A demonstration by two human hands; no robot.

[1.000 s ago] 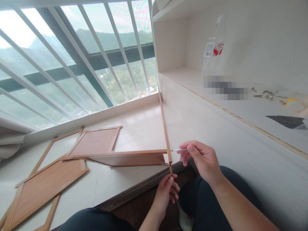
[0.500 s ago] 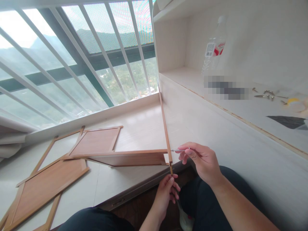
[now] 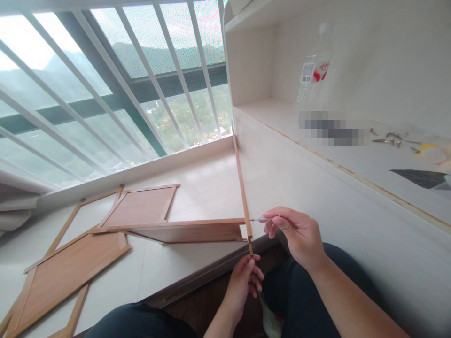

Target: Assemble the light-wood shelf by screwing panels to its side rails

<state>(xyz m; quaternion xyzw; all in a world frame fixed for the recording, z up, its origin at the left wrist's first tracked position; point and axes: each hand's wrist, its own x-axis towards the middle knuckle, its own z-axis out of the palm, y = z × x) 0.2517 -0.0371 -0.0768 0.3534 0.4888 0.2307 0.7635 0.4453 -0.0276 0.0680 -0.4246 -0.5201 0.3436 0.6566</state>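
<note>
My right hand [image 3: 298,234] pinches a thin metal rod [image 3: 261,219] that looks like a hex key. Its tip meets a small bolt head at the side of a narrow wooden rail [image 3: 242,188]. My left hand [image 3: 245,277] closes its thumb and forefinger on the rail's near end, past the bench edge; the lower fingers are loosely curled. A wooden panel [image 3: 197,230] stands on edge and meets the rail close to the bolt. Other brown framed panels [image 3: 75,270] lie to the left, joined or overlapping.
A pale bench top [image 3: 207,183] runs below the barred window [image 3: 141,84]. On the right, a white shelf [image 3: 278,112] holds a plastic bottle [image 3: 313,70], several metal bolts [image 3: 393,138], a roll of tape [image 3: 433,153] and a dark scrap [image 3: 419,178]. My knees are below the bench edge.
My right fingers have shifted slightly on the metal rod, whose tip stays at the bolt. The left hand and the panels hold still.
</note>
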